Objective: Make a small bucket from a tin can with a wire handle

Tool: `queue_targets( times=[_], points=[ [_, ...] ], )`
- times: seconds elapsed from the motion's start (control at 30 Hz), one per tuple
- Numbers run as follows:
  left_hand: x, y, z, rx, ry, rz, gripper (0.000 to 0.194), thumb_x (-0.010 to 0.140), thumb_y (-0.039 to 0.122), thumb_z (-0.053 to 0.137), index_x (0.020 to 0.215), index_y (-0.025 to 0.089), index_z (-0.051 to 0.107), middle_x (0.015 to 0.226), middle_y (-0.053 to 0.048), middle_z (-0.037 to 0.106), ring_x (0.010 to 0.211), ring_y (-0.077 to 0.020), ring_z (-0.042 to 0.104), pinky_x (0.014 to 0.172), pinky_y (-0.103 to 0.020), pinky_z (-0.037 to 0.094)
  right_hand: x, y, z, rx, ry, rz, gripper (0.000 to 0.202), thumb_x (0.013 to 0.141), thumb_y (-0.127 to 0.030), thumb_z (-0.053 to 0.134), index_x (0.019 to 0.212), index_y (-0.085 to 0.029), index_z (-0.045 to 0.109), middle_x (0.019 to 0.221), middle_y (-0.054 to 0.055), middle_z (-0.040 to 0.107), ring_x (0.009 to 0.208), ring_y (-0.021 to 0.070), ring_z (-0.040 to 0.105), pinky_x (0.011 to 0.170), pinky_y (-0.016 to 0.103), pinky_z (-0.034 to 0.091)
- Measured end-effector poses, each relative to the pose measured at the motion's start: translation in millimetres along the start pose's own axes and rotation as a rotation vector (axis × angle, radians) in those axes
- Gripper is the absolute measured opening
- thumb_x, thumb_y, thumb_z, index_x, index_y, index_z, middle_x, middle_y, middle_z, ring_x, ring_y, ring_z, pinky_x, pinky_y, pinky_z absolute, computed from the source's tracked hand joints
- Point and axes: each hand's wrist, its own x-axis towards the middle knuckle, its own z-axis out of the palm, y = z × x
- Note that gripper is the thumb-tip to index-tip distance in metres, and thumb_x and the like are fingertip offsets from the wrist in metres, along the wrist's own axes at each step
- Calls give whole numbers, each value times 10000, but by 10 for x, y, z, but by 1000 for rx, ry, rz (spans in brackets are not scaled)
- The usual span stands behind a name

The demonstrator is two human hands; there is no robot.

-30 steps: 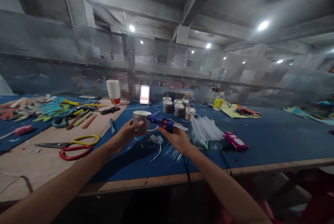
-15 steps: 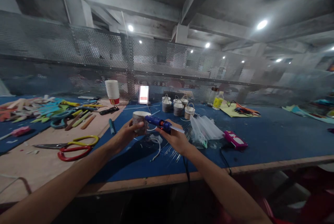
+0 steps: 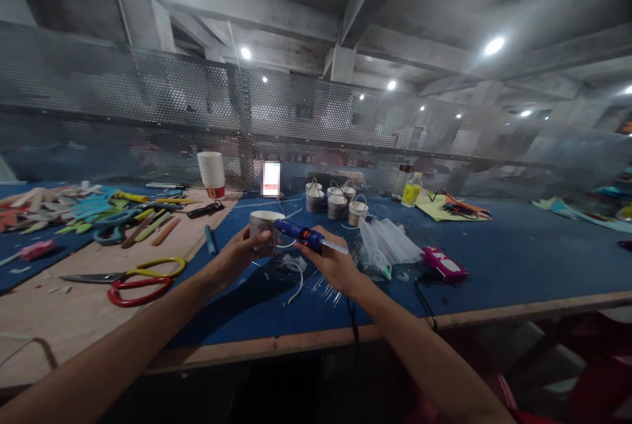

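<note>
The left grip (image 3: pixel 247 243) curls around a white-rimmed, mottled grey cup (image 3: pixel 259 224); the right grip (image 3: pixel 334 259) clasps a blue glue gun (image 3: pixel 311 238).

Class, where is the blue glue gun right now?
In the head view, the blue glue gun is near the middle, in the right hand, its nozzle end beside the cup in the left hand.

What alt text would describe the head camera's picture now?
The left hand holds a small cup; the right hand holds a blue glue gun, tip at the cup's edge. Behind stand small handled buckets; scissors lie left.
</note>
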Motion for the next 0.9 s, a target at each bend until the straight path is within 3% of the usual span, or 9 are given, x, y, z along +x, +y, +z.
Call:
queue_targets(
  times=[0.9],
  points=[
    [-51, 67, 10, 5, -37, -2, 370, 783, 366, 801, 1107, 205, 723, 1033, -96, 748, 954, -254, 680, 846, -387, 537, -15, 47, -29, -114, 52, -11, 343, 971, -551, 561, 885, -219, 553, 761, -6, 617, 621, 154, 558, 584, 250, 345]
  ],
)
